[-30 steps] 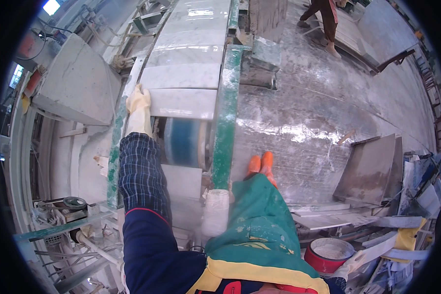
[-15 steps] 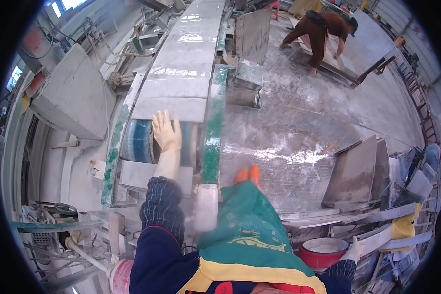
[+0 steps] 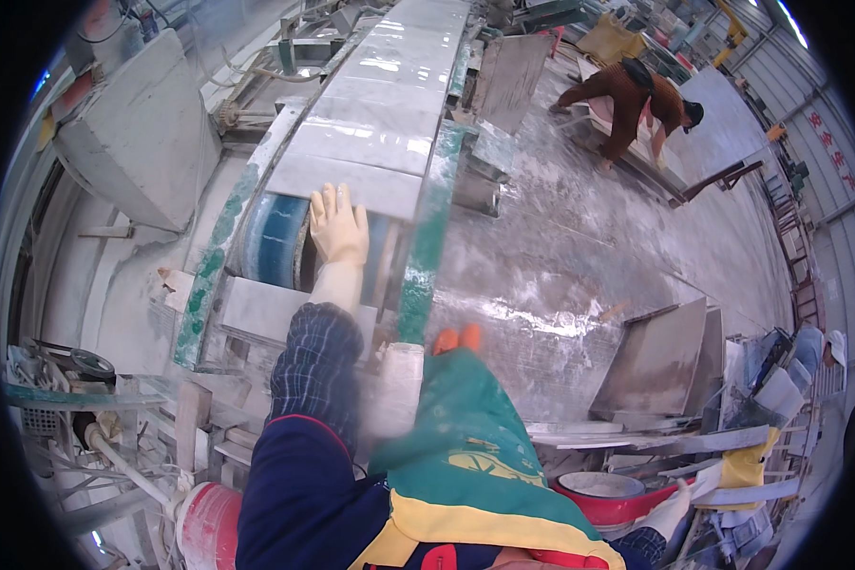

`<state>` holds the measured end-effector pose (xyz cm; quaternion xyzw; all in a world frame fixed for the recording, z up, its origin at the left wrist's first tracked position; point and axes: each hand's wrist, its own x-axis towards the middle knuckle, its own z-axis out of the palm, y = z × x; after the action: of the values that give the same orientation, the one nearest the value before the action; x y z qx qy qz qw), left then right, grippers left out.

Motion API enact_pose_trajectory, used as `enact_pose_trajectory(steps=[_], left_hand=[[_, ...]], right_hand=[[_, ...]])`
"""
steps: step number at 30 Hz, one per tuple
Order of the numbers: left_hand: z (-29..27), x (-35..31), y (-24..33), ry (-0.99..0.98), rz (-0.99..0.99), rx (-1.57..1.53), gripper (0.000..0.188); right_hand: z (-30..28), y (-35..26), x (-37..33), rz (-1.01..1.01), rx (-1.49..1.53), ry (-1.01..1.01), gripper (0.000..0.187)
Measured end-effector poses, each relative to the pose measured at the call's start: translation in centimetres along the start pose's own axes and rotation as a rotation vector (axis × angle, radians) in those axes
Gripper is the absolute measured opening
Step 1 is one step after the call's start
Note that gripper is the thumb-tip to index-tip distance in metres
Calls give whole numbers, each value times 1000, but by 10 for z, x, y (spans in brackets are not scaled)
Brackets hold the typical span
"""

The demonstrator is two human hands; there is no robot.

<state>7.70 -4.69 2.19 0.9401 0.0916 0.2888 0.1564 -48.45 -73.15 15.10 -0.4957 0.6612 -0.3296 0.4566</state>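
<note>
My left hand [image 3: 338,226], in a cream rubber glove, stretches over the near end of a roller conveyor. Its fingers are extended, and the fingertips rest on the near edge of a pale, wet stone slab [image 3: 380,193]. Beneath the palm, a blue conveyor belt [image 3: 274,242] curves round its drum. A separate pale slab [image 3: 266,309] lies across the frame on the near side, partly behind my forearm. My right hand [image 3: 668,513], gloved too, is low at the right beside a red bucket [image 3: 603,503]; its fingers look stretched out, with nothing visible in them.
Green rails [image 3: 423,256] flank the conveyor, with more wet slabs along it. Brown slabs [image 3: 651,361] lean at the right above a pile of offcuts [image 3: 769,389]. A red-and-white bucket [image 3: 209,527] stands at lower left. Another person [image 3: 627,100] bends over a slab rack at far right.
The view has shifted, with the scene tilting slightly. My left hand stays at the slab's edge, its fingers now closer over it. The right hand remains beside the red bucket.
</note>
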Motion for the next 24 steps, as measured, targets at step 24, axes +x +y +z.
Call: enact_pose_trajectory(steps=[24], left_hand=[[-140,-72,90,-393,-896,-1807,37]], right_hand=[[416,-96,-469,-1843,-639,-1795,65]])
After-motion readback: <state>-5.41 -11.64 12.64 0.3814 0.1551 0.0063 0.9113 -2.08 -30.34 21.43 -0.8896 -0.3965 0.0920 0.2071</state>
